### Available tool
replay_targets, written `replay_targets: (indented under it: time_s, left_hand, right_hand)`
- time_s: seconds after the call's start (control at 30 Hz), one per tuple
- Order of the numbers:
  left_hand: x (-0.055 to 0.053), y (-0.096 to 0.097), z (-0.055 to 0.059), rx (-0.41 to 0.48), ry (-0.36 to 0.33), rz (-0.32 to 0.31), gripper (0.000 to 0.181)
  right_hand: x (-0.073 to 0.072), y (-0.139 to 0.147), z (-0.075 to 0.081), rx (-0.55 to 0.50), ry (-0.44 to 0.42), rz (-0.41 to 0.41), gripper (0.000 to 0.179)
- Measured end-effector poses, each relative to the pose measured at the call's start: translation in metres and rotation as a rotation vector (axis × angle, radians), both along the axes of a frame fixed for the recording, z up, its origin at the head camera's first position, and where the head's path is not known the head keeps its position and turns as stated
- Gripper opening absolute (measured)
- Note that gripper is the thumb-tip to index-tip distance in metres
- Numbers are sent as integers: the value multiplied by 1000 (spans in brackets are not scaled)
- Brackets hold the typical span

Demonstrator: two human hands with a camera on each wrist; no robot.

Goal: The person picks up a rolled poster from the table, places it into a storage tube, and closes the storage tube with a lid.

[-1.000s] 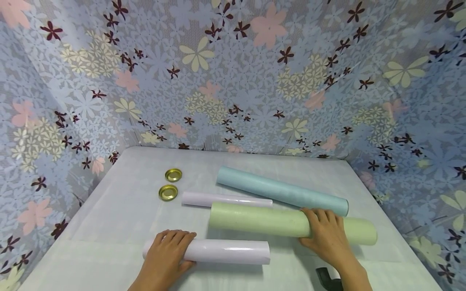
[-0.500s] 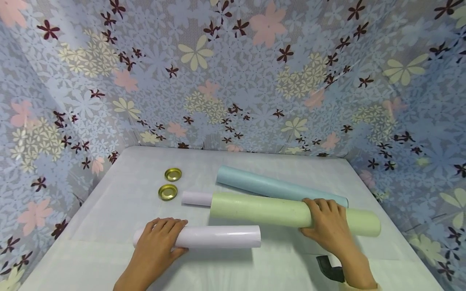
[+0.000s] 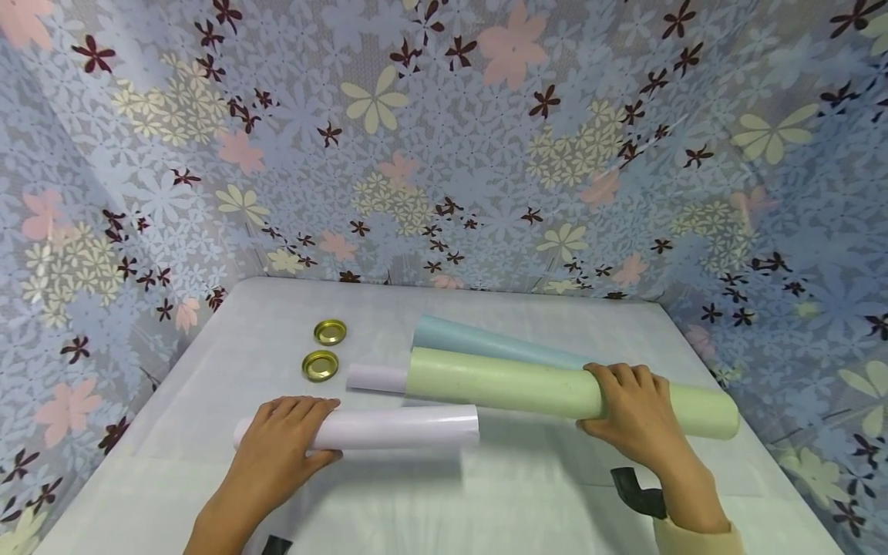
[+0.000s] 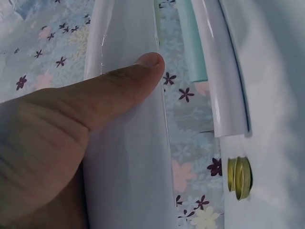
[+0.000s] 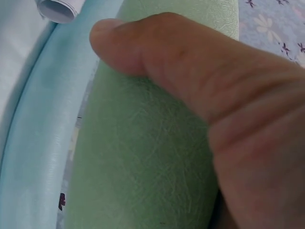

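In the lower left of the head view, the left hand has its fingers curled over the left part of a white roll, with the thumb along the near side. The roll's long axis runs across the frame, almost level, its free end pointing right; a shadow on the worktop suggests it is raised. It looks light and fairly stiff, and its gloss may make it slippery; a loose grip near mid-length would balance better (a hard squeeze could crease it).

Right of centre, the right hand grips a thicker green roll right of its middle. That roll slopes gently down to the right and probably handles stiffly, its faintly textured skin giving more purchase.

Beyond it, a thin pale roll and a blue roll are partly hidden; two gold lids lie left of them.
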State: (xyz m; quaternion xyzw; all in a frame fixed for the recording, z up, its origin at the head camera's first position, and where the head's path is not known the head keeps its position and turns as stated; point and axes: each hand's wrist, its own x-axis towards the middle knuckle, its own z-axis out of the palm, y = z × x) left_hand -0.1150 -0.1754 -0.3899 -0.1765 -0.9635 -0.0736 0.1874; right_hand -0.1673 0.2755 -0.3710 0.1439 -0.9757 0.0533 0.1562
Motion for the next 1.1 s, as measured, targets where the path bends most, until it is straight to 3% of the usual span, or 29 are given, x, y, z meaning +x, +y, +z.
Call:
replay_targets:
  time_s: [0.6, 1.1]
  left_hand:
    - [-7, -29, 25, 23, -64, 58, 64]
    - [-11, -42, 41, 36, -124, 36, 65]
  right_hand:
    - [-5, 7, 19, 14, -68, -25, 81]
    - [-9, 14, 31, 9, -129, -40, 81]
